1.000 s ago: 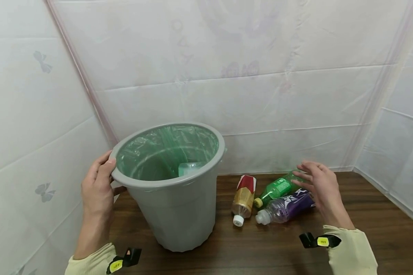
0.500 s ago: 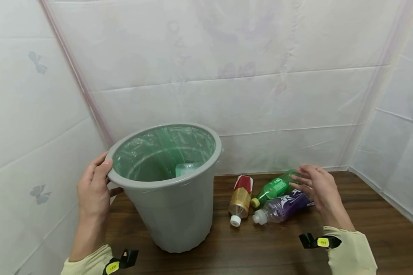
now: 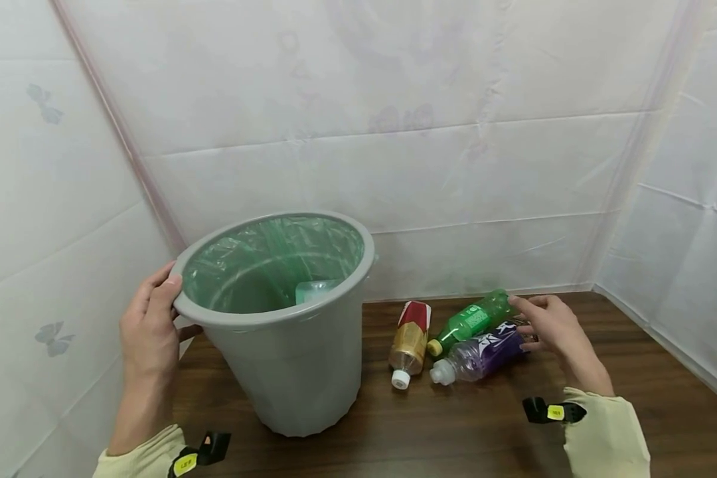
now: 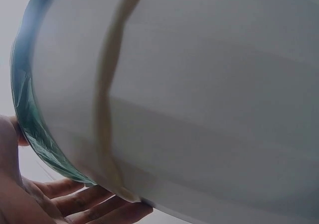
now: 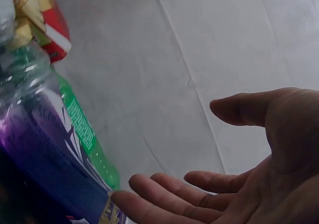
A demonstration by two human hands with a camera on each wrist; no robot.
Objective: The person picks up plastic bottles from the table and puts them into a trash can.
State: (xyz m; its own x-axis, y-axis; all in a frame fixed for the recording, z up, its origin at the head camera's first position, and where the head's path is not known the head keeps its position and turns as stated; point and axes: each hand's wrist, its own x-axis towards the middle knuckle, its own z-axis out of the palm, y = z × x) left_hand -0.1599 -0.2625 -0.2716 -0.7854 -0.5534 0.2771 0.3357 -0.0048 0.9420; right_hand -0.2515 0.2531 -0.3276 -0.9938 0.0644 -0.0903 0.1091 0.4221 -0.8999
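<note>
A grey trash can (image 3: 293,372) with a green liner bag (image 3: 275,255) stands upright at the left in the head view. My left hand (image 3: 151,325) holds its left side at the rim, thumb over the edge; in the left wrist view its fingers (image 4: 82,200) lie along the outer wall. Right of the can lie three plastic bottles: one with a red and gold label (image 3: 410,338), a green one (image 3: 475,320) and a purple-labelled one (image 3: 484,352). My right hand (image 3: 558,328) hovers just beyond their right end, fingers spread and thumb apart, nothing in its grasp.
Inside the can a clear, pale plastic item (image 3: 315,289) shows against the liner. A dark wood-grain tabletop (image 3: 442,431) carries everything. White sheeting (image 3: 484,172) walls in the back and both sides.
The can and bottles have shifted left in the head view as the camera turned slightly. My right hand is a little lower, its fingers tilted more toward the bottles. My left hand keeps its hold.
</note>
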